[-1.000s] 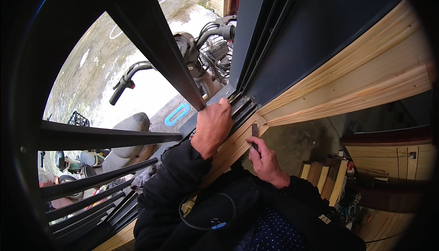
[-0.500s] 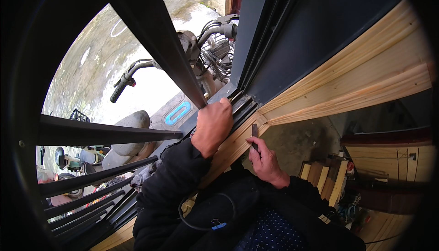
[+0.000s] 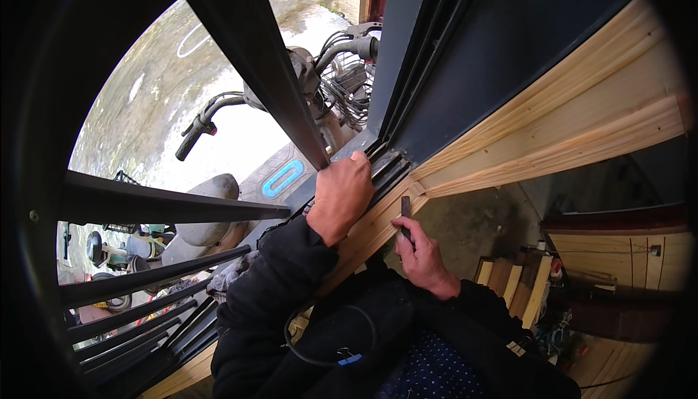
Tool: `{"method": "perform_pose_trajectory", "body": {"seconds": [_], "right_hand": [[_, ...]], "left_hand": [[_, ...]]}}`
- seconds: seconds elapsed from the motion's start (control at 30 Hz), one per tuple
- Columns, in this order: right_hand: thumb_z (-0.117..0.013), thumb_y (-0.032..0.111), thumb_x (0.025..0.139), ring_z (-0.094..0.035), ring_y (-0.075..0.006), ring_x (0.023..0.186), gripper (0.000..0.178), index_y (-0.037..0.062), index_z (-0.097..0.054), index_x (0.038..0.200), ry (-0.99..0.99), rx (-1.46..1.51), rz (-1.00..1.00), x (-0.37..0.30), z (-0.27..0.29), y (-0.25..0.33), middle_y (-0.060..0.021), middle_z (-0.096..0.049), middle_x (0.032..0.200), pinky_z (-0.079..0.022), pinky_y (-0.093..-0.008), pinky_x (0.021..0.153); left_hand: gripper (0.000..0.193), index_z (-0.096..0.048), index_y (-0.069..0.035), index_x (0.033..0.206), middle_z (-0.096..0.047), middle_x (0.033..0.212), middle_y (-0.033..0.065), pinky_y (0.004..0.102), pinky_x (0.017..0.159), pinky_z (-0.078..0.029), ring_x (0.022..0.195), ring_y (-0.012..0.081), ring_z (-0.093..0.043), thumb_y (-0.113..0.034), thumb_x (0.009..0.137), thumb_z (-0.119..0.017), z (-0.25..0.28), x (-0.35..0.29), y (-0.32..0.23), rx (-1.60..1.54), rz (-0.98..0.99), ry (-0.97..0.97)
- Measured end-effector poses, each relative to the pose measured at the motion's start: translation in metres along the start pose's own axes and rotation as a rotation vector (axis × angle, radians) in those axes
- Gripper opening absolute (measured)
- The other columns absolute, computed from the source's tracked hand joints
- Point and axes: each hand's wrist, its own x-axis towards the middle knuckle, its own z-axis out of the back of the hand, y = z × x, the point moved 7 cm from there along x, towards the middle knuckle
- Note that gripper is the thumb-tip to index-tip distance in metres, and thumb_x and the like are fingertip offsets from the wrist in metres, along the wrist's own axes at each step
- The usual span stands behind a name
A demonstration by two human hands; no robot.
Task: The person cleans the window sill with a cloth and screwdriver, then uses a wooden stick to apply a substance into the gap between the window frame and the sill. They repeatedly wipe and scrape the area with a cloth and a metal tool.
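Note:
My right hand [image 3: 424, 261] is closed round a chisel [image 3: 406, 208], a narrow, flat, dark blade whose tip points up to the wooden sill [image 3: 374, 233]. The tip is beside the corner where the sill meets the pale wooden side trim [image 3: 509, 137]; a small block-like end of wood [image 3: 416, 187] shows there. My left hand [image 3: 340, 197] is a fist resting over the dark metal window track [image 3: 389, 174], just beside a dark upright bar. Its fingers are turned away, so anything inside them is hidden.
Dark metal bars [image 3: 254, 57] of the window fan out at left. Beyond them stands a scooter with handlebars [image 3: 211, 115] and a grey seat [image 3: 211, 217]. At lower right, wood strips [image 3: 512, 286] lie stacked near the floor.
My left fist has shifted very slightly at the track. The right hand and the chisel stay in place. The view has tilted a little.

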Motion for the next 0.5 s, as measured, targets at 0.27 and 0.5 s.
{"method": "perform_pose_trajectory", "body": {"seconds": [0.27, 0.5], "right_hand": [[-0.055, 0.01, 0.103, -0.071, -0.0339, 0.074, 0.032, 0.0077, -0.057, 0.134, 0.002, -0.008, -0.016, -0.0018, -0.0015, -0.0015, -0.0142, -0.067, 0.079, -0.055, -0.0415, 0.067], [-0.055, 0.009, 0.102, -0.071, -0.0322, 0.073, 0.031, 0.0071, -0.058, 0.133, -0.006, -0.001, -0.021, -0.0029, 0.0012, -0.0013, -0.0139, -0.067, 0.079, -0.055, -0.0413, 0.067]], "left_hand": [[0.01, -0.061, 0.0, 0.085, -0.071, 0.074, 0.0206, 0.0419, 0.056, -0.059, 0.067, 0.0352, -0.074, -0.005, 0.091, -0.055, -0.0016, 0.0007, -0.0038, 0.037, -0.021, 0.026], [0.011, -0.063, 0.0, 0.086, -0.072, 0.074, 0.0192, 0.0408, 0.056, -0.059, 0.067, 0.0342, -0.074, -0.005, 0.092, -0.056, 0.0046, -0.0012, -0.0081, 0.063, -0.037, 0.061]]}}
